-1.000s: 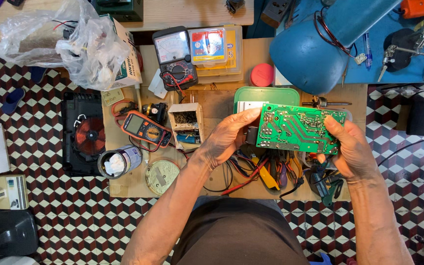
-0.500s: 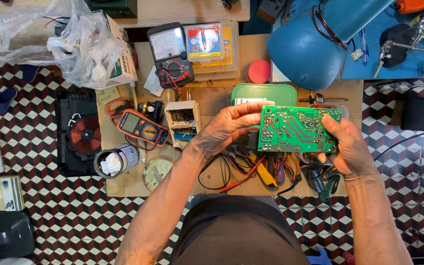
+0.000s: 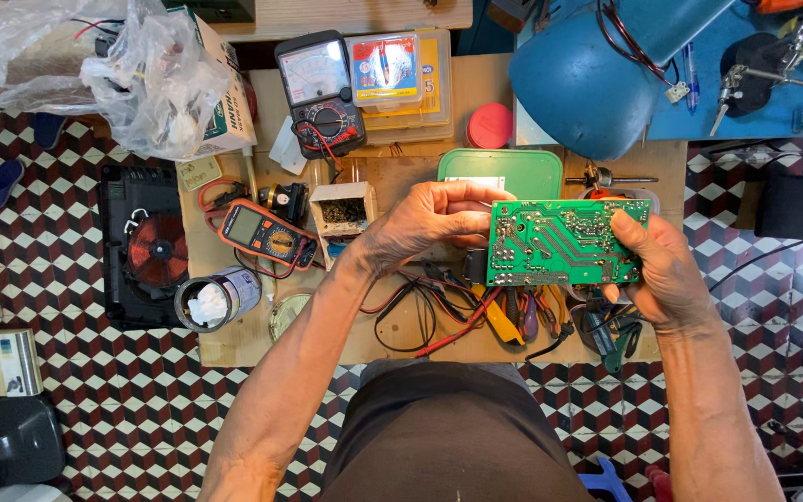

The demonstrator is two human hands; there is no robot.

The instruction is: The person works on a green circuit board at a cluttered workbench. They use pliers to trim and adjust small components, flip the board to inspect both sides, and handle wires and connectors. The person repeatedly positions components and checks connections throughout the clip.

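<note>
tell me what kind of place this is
Probably a small electronics repair bench. Both hands hold a green circuit board solder side up over a wooden work board, with an orange digital multimeter, an analog meter and loose wires about.

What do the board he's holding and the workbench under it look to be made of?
The circuit board, held at its ends by the left hand and right hand, looks like rigid laminate with a glossy green coating, pale traces and solder dots showing. The workbench looks like bare, matte plywood: tan, with faint grain and stains.
</note>
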